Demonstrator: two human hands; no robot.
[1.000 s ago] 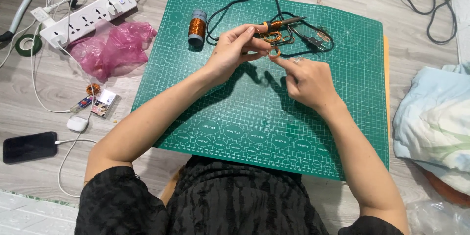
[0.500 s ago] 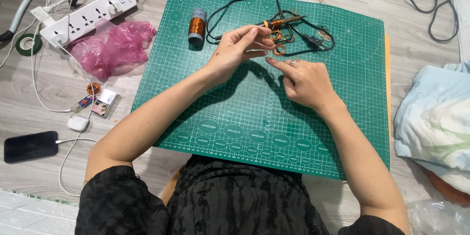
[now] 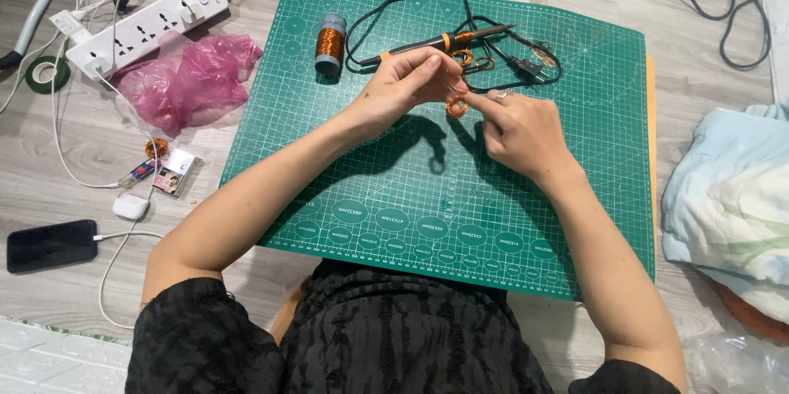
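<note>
Two hands: both of yours meet above the far middle of the green mat (image 3: 427, 197), fingertips together.
Left hand (image 3: 403, 86): fingers curled and pinched closed on a small copper coil (image 3: 456, 105); your fingers cover the upper part of the coil, so its full shape is hard to make out.
Right hand (image 3: 522, 127): loosely curled, forefinger stretched to the coil and touching it; whether it truly grips the coil or only steadies it, you cannot tell.
Coil: held between the two hands, over the mat near its far edge, just on the near side of the iron.
Iron (image 3: 444, 41): a soldering iron with an orange collar lies near the mat's far edge; your left hand hides part of its handle.
Cord (image 3: 411, 0): black, looping along the far edge to a plug (image 3: 526, 69); more small copper loops lie beside it, too tangled to count.
Spool (image 3: 329, 42): copper wire, lying near the mat's far left corner, well apart from your hands.
Left of mat: a pink bag (image 3: 185, 78) and a white power strip (image 3: 144, 24) on the floor; a phone (image 3: 51, 244) nearer you; the small bits (image 3: 160, 170) between them are too small to identify.
Right of mat: a pale cloth (image 3: 731, 197), cut off by the frame edge.
</note>
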